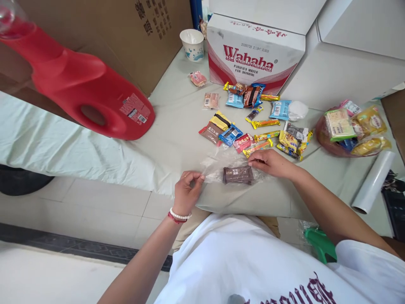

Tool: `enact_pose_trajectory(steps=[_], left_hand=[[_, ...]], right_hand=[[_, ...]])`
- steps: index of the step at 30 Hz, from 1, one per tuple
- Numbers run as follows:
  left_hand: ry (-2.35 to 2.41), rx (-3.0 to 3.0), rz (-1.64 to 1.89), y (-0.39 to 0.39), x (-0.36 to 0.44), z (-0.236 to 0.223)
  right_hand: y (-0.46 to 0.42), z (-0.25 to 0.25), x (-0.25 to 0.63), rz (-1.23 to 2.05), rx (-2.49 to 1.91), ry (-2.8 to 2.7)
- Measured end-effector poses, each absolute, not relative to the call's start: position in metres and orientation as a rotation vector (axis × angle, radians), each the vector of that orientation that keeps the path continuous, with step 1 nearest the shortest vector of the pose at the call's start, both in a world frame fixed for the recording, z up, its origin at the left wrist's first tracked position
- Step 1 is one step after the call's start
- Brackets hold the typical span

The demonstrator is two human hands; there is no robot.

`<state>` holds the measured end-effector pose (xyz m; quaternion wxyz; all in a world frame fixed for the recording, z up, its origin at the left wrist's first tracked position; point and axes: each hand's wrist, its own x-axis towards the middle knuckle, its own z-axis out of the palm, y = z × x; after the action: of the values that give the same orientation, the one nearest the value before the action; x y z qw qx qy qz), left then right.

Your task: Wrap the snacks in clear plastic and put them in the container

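A sheet of clear plastic film (211, 169) lies on the table in front of me, partly creased. On it rest brown-wrapped snacks (237, 174), stacked at least two deep. My left hand (189, 188) pinches the film's left edge between thumb and fingers. On the other side, my right hand (268, 163) pinches the film near its right upper edge. Just beyond the film lie a red snack packet (243, 142), a blue packet (230, 134), a brown packet (210, 132) and a yellow stick-shaped packet (257, 147).
A Wahaba-style "Wahaha" carton (253, 61) stands at the back beside a paper cup (192, 44). The large red bottle (91, 88) is at left. A bowl of snacks (325, 141) and a film roll (373, 183) sit at right. The table's front edge is close to me.
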<state>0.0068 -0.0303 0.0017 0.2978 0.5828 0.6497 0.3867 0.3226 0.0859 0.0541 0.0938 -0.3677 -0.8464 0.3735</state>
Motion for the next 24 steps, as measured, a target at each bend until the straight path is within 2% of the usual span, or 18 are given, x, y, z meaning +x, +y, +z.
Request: enact_pose_trajectory(steps=[6,10,12,14,17,21,24], left_hand=[[2.110,1.458,0.967,-0.029,0.008,-0.006],[2.346,1.568,1.289,-0.026,0.013,0.010],[2.276,1.838,1.485,-0.033,0.021,0.026],[1.901,2.259,1.510,-0.041,0.037,0.040],[1.427,2.625,1.132,-0.040,0.067,0.047],[1.599,2.587,0.543,-0.017,0.095,0.030],[1.607,2.539,0.383,-0.006,0.098,0.017]], right_hand=[[0.097,0.051,0.302,0.841,-1.320,-2.797],[0.091,0.051,0.294,0.676,-1.500,-2.919],[0.088,0.049,0.294,0.643,-1.532,-2.917],[0.084,0.046,0.294,0.627,-1.549,-2.910],[0.080,0.042,0.295,0.606,-1.576,-2.897],[0.079,0.048,0.298,0.661,-1.559,-2.896],[0.086,0.057,0.298,0.630,-1.498,-2.779]])
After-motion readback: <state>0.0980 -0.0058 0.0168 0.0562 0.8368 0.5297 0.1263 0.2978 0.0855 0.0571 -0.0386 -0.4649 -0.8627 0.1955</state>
